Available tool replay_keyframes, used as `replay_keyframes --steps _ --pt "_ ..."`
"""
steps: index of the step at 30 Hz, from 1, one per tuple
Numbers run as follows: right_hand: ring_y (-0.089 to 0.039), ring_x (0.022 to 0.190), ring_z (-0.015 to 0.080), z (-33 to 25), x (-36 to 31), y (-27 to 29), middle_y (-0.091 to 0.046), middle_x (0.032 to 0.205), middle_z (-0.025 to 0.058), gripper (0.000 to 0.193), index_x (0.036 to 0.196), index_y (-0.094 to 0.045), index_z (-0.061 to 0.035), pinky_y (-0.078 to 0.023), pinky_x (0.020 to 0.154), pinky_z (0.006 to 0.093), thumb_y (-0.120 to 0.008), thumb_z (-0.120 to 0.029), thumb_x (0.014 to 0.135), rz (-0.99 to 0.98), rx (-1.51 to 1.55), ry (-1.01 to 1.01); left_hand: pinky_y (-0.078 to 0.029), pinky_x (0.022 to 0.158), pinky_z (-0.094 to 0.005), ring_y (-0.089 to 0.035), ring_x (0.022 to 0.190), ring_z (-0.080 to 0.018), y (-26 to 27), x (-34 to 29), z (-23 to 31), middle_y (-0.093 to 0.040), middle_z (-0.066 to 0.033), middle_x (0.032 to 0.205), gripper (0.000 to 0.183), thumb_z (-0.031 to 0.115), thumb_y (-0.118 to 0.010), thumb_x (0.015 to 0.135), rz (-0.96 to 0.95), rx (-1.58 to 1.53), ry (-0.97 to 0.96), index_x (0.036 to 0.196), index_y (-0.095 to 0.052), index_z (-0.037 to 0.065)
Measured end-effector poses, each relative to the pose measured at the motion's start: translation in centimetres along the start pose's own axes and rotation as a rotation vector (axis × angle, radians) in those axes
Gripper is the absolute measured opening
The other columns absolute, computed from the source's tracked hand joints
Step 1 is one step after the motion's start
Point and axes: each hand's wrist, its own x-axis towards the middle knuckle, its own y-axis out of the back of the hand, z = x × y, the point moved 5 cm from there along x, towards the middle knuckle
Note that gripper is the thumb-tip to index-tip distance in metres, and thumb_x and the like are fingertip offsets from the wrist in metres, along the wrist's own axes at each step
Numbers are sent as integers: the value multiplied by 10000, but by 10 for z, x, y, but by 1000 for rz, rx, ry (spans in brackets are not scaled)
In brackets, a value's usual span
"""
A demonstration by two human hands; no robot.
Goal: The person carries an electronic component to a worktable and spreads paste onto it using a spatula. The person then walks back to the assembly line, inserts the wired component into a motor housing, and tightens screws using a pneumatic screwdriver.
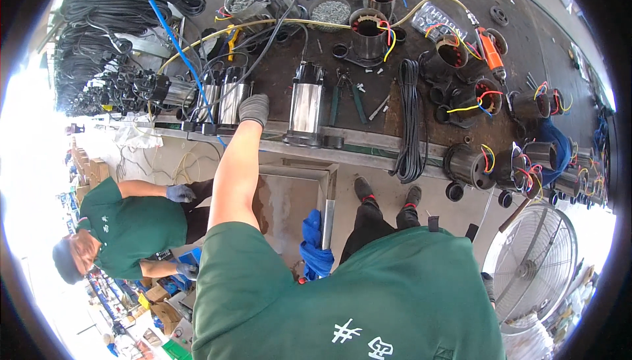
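My left hand (255,109), in a grey knit glove, reaches out to the bench edge with its fingers curled. It is right beside a shiny steel pump body (233,97); what the fingers hold, if anything, is hidden. Right of the hand, a second steel pump (307,100) with a dark base and top stands upright at the bench's edge. My right hand (488,287), also gloved, hangs low beside my body near the fan, mostly hidden, its fingers not readable.
Pliers (345,93) and a coiled black cable (409,120) lie on the bench (375,106). Motor housings (467,166) with coloured wires crowd the right, near an orange air tool (490,54). A floor fan (530,264) stands right; a co-worker (141,228) stands left.
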Motion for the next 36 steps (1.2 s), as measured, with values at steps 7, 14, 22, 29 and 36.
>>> replay_keyframes --steps 7,14,22,29,36 --pt "-599 709 207 -67 -27 -37 -650 753 57 205 925 -689 5 -487 683 342 -705 -191 868 90 -184 51 -588 762 -476 -718 930 -372 -13 -14 -5 -716 -209 1000 207 63 -535 914 63 45 -76 1015 -715 80" --pt "-604 621 185 -97 -28 -58 -662 740 54 150 925 -674 -13 -477 571 333 -681 -162 905 43 -169 -14 -596 719 -468 -726 888 -363 -12 -20 -1 -708 -202 992 193 67 -546 911 148 48 -39 1014 -709 72" --pt "-626 582 180 -86 -25 -47 -674 730 63 188 942 -678 -59 -468 530 345 -690 -243 902 121 -120 -78 -574 765 -482 -703 928 -373 -4 -17 0 -690 -203 1003 229 56 -529 891 183 -70 -87 1065 -670 101" --pt "-622 569 183 -92 -6 -45 -679 742 82 167 943 -667 -31 -463 519 332 -681 -191 897 95 -158 -88 -550 792 -455 -685 888 -382 90 -41 38 -704 -195 907 147 107 -661 808 608 -618 -29 948 -688 69" --pt "-624 583 186 -129 8 -66 -684 756 81 185 955 -670 -34 -464 529 331 -691 -206 891 86 -174 -84 -563 851 -466 -691 1004 -360 120 -110 286 -695 -191 1084 234 106 -624 833 15 -400 -580 1061 -666 72"
